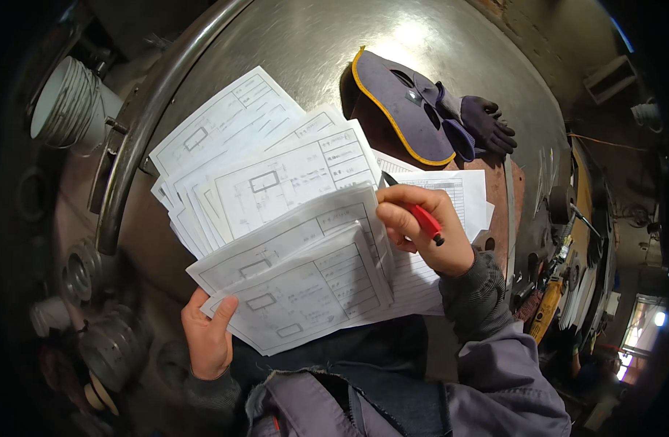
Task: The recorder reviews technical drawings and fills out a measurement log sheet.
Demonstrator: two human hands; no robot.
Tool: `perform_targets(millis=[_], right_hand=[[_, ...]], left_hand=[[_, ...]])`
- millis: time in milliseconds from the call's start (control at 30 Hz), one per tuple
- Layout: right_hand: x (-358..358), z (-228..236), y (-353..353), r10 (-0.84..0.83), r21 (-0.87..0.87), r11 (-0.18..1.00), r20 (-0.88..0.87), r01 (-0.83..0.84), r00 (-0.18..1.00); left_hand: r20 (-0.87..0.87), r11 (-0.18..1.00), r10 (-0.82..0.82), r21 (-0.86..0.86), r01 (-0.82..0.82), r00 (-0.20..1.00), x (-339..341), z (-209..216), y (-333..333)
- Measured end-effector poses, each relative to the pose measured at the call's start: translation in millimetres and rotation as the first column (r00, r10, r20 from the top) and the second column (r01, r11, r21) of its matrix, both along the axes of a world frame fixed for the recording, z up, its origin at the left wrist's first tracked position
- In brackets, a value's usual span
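Note:
My left hand (209,336) grips the lower left edge of a thin stack of paper drawings (298,302), thumb on top. The sheets carry printed tables and outlined rectangles and lie tilted toward me. At their upper right corner, my right hand (440,227) is closed round a red pen (424,221), its dark end pointing toward me. Those same fingers touch the sheets' edge; whether they pinch it I cannot tell. Just beyond, a larger fanned pile of similar drawings (239,120) rests on the table. Lined forms (451,191) lie partly under the held sheets.
Past the papers, on the metal table (290,44), lie a grey-purple face shield (400,95) with yellow trim and dark gloves (489,125). A curved metal rail (141,109) runs along the left edge. A white bucket (68,102) stands beyond it. Tools, including a yellow one (545,309), crowd the right.

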State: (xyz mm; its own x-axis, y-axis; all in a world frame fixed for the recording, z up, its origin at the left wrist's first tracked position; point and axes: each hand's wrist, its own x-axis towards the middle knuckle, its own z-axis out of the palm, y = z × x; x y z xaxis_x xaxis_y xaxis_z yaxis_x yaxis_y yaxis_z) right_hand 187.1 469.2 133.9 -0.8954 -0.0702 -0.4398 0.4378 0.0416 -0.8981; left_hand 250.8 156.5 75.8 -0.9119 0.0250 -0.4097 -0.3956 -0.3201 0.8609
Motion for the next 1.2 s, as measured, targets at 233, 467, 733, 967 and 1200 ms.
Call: perform_targets(millis=[233,467,733,967,1200], right_hand=[[-4.1,-1.6,1.3,0.136,0.234,0.969,-0.216,-0.084,0.967],[-3.5,-4.0,-1.0,0.032,0.201,0.979,-0.296,0.03,0.955],[-20.7,-12.5,-0.3,-0.036,0.09,0.995,-0.185,0.053,0.982],[-22.8,-15.6,-1.8,-0.052,0.052,0.997,-0.132,0.06,0.99],[-19.0,-13.5,-1.7,-0.007,0.152,0.987,-0.268,0.049,0.963]], left_hand=[[-0.013,0.999,-0.032,-0.015,0.032,0.999,-3.0,5.9,2.4],[0.019,0.998,-0.065,0.009,0.065,0.998,-5.3,11.0,5.5],[0.075,0.995,-0.089,-0.027,0.091,0.993,-0.7,5.9,2.3],[0.069,0.992,-0.089,-0.079,0.094,0.994,-1.2,6.5,3.4],[0.077,0.986,-0.075,-0.141,0.085,0.994,7.3,3.7,-5.0]])
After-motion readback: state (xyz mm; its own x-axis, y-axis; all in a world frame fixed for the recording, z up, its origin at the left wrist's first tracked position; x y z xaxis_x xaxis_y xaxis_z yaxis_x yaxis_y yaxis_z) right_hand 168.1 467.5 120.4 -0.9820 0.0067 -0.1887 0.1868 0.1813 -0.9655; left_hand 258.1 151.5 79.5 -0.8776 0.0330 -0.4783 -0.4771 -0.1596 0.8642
